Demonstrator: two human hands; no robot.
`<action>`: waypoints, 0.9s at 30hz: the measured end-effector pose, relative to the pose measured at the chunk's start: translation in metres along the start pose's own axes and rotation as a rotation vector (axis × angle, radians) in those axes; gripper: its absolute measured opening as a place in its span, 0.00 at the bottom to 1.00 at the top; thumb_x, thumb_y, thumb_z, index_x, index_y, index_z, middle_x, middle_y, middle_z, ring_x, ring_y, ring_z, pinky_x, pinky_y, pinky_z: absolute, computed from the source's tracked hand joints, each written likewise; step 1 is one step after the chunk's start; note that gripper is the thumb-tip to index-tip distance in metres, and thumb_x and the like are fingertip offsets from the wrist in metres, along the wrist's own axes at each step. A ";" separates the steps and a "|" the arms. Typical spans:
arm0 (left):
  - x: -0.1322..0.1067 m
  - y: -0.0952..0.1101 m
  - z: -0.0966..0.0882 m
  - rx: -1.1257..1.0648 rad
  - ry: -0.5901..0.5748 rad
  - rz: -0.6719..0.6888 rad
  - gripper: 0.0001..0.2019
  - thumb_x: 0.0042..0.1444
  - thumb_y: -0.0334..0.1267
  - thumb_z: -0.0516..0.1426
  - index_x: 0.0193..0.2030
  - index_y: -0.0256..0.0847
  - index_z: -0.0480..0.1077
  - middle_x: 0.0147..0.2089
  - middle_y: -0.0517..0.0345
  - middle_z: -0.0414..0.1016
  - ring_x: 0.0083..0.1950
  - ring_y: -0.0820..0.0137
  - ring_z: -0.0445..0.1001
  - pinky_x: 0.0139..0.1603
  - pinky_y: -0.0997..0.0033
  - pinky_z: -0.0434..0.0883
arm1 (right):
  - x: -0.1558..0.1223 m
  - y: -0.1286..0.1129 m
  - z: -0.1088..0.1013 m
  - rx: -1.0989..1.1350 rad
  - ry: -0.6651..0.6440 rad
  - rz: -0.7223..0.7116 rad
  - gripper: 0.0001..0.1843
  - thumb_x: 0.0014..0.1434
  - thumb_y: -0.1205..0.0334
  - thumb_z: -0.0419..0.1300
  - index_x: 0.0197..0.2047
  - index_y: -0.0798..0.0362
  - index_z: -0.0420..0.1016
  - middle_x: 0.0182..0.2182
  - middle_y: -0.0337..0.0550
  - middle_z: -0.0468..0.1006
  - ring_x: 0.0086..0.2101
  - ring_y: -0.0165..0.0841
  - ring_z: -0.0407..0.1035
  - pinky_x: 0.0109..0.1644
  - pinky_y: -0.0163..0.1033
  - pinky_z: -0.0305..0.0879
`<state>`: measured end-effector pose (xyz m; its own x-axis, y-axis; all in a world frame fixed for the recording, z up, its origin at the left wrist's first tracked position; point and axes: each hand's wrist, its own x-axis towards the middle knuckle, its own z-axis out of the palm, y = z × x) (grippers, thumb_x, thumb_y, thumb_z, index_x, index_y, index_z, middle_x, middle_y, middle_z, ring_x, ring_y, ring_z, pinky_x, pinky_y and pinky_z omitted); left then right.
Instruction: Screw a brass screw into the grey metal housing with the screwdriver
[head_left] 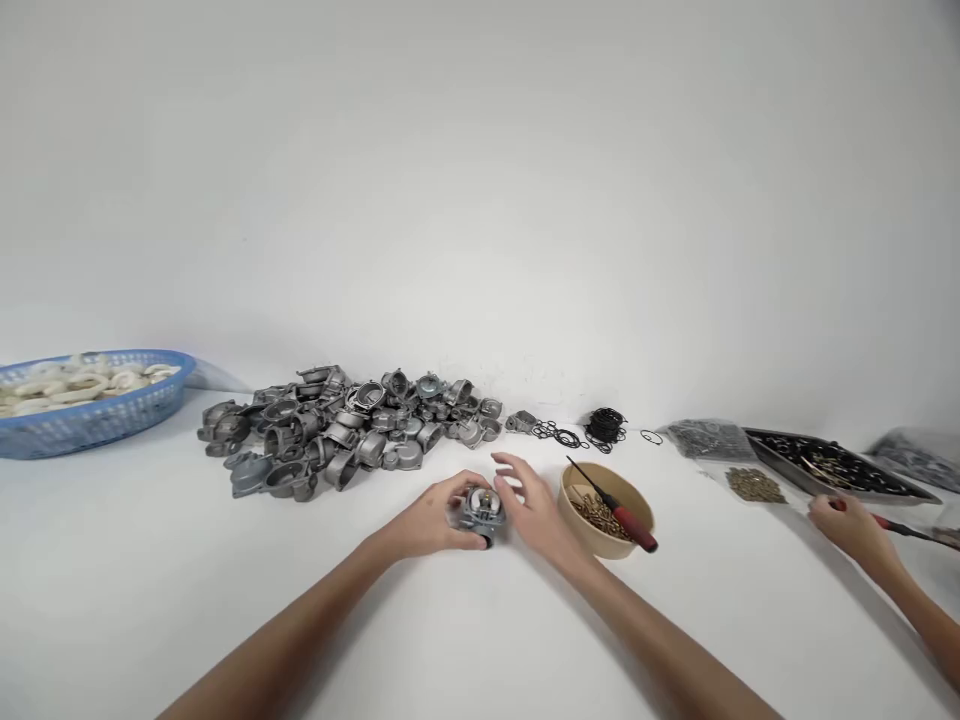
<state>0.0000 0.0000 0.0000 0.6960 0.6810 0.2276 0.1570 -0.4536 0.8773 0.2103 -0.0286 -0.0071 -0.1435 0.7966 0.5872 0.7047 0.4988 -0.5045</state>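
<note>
My left hand (431, 520) is closed around a small grey metal housing (481, 508) that rests on the white table. My right hand (531, 500) sits just to its right, fingers spread and curved over the part, touching its top edge. Right beside that hand stands a tan bowl (609, 545) of small brass screws, with a red-handled screwdriver (622, 515) lying across its rim.
A heap of grey metal housings (345, 430) lies behind my hands. A blue basket (90, 420) of white rings stands far left. Black O-rings (592, 430), bagged parts and a dark tray (832, 465) line the back right. Another person's hand (855, 528) holds a red-handled tool at far right.
</note>
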 end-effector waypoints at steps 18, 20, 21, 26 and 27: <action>-0.002 -0.028 0.007 -0.336 0.019 -0.026 0.39 0.41 0.34 0.71 0.63 0.47 0.66 0.66 0.46 0.65 0.67 0.50 0.62 0.66 0.53 0.60 | 0.120 0.024 0.047 -0.796 -0.547 -0.221 0.28 0.57 0.79 0.55 0.59 0.51 0.69 0.56 0.58 0.67 0.51 0.44 0.69 0.54 0.46 0.65; -0.002 -0.026 0.014 -0.242 0.073 -0.033 0.40 0.40 0.40 0.73 0.62 0.46 0.66 0.62 0.46 0.69 0.63 0.51 0.67 0.62 0.54 0.63 | 0.118 0.022 0.042 -0.829 -0.549 -0.247 0.26 0.58 0.78 0.54 0.59 0.52 0.69 0.56 0.58 0.68 0.52 0.45 0.68 0.55 0.46 0.64; -0.001 -0.026 0.017 -0.217 0.087 -0.041 0.40 0.39 0.42 0.73 0.60 0.45 0.66 0.59 0.46 0.72 0.59 0.52 0.70 0.59 0.55 0.66 | 0.117 0.021 0.039 -0.840 -0.548 -0.257 0.26 0.59 0.78 0.54 0.58 0.52 0.69 0.55 0.58 0.68 0.52 0.45 0.67 0.55 0.46 0.63; 0.003 -0.030 0.022 -0.237 0.065 -0.037 0.34 0.42 0.40 0.72 0.55 0.44 0.66 0.49 0.51 0.76 0.49 0.59 0.76 0.48 0.62 0.70 | 0.104 0.018 0.025 -0.857 -0.551 -0.284 0.20 0.62 0.77 0.50 0.53 0.55 0.73 0.50 0.56 0.72 0.48 0.41 0.69 0.56 0.43 0.62; 0.004 -0.030 0.021 -0.242 0.061 -0.032 0.33 0.42 0.39 0.72 0.56 0.43 0.66 0.49 0.51 0.76 0.48 0.60 0.76 0.48 0.62 0.70 | 0.101 0.017 0.023 -0.855 -0.554 -0.282 0.19 0.63 0.77 0.49 0.52 0.55 0.74 0.48 0.56 0.73 0.48 0.41 0.69 0.56 0.42 0.61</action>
<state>0.0127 0.0042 -0.0347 0.6489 0.7293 0.2167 0.0005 -0.2852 0.9585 0.1918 0.0681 0.0287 -0.5236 0.8414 0.1339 0.8205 0.4557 0.3452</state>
